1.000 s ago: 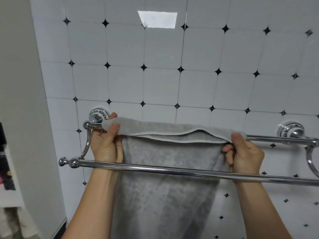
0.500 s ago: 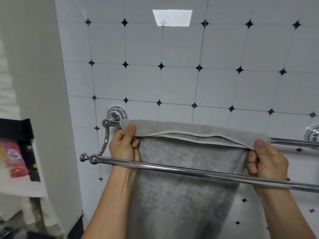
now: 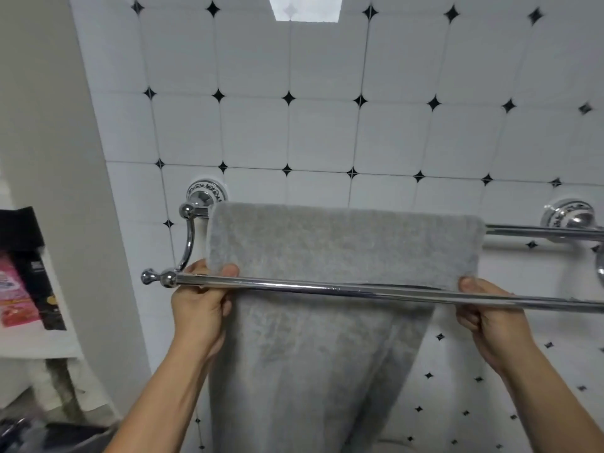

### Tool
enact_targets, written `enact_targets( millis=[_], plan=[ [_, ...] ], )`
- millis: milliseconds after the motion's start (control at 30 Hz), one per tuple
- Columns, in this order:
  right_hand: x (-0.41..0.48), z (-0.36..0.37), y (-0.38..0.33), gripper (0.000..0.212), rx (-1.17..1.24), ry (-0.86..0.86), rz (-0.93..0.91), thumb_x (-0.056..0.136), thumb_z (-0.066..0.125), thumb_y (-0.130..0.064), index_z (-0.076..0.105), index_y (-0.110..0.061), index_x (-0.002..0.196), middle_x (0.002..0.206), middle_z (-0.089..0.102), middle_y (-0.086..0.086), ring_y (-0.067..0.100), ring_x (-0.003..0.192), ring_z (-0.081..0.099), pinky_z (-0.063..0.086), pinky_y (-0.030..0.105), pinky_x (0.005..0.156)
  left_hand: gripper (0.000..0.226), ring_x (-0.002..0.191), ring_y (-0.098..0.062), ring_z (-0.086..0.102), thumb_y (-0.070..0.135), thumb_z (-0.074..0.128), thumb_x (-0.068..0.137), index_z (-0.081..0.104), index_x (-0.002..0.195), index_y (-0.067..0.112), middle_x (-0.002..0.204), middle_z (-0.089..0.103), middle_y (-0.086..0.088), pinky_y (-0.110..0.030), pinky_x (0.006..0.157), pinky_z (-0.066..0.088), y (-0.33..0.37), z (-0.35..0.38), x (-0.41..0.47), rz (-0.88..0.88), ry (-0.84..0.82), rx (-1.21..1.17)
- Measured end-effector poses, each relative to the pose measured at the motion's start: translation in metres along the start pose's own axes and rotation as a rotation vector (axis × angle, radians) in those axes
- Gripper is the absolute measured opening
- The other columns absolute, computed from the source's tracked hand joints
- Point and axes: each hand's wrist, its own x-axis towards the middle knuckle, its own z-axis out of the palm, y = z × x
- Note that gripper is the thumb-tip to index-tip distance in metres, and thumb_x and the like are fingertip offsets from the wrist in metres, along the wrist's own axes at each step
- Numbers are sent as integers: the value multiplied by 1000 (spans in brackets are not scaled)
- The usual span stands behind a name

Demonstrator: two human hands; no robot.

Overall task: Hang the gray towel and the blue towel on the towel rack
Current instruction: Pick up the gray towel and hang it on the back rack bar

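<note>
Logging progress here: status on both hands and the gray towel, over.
Left hand and right hand pinch gray towel by its front corners. Towel draped over rear bar. Front bar crosses both hands; blue towel out of view.

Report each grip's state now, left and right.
Left grip: closed, pinching the left edge of the soft gray terry towel.
Right grip: closed, pinching the same towel's right edge.
</note>
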Motion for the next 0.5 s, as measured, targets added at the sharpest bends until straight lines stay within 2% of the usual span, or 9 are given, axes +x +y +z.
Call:
enact_targets(
  millis=[100, 233, 333, 433, 500],
  plan=[
    [-14, -6, 13, 39, -63, 8, 51, 90, 56, -4, 49, -20, 55, 50, 29, -7, 8, 43, 22, 18, 20, 42, 27, 38, -4, 39, 0, 71, 82, 65, 64, 19, 53, 49, 4, -14, 37, 27, -3, -20, -8, -54, -17, 153],
    [-45, -9, 37, 40, -301, -13, 97, 86, 65, -32, 48, -10, 56, 57, 39, -3, 13, 52, 34, 30, 24, 53, 25, 46, -4, 48, 5, 74, 80, 56, 63, 5, 85, 54, 0, -13, 39, 34, -1, -44, -12, -58, -90, 379],
    [-69, -5, 51, 41, -389, -19, 141, 81, 64, -43, 52, -11, 58, 61, 43, -10, 8, 55, 40, 35, 18, 56, 32, 50, -11, 47, 11, 75, 80, 52, 62, -2, 89, 53, -1, -18, 39, 33, -2, -65, -16, -123, -153, 509],
    [-89, -3, 68, 39, -415, -42, 223, 85, 65, -36, 62, 0, 71, 79, 53, 5, 11, 63, 47, 38, 28, 65, 38, 59, -20, 46, 15, 75, 81, 48, 57, 3, 91, 51, -1, -22, 40, 33, -4, -83, -25, -189, -204, 609],
    [-104, -3, 78, 34, -408, -49, 283, 88, 65, -29, 67, 4, 81, 95, 56, 16, 12, 65, 49, 38, 30, 66, 40, 62, -21, 47, 17, 75, 82, 49, 60, -3, 96, 52, -3, -24, 41, 36, -7, -93, -32, -221, -223, 647]
  ],
)
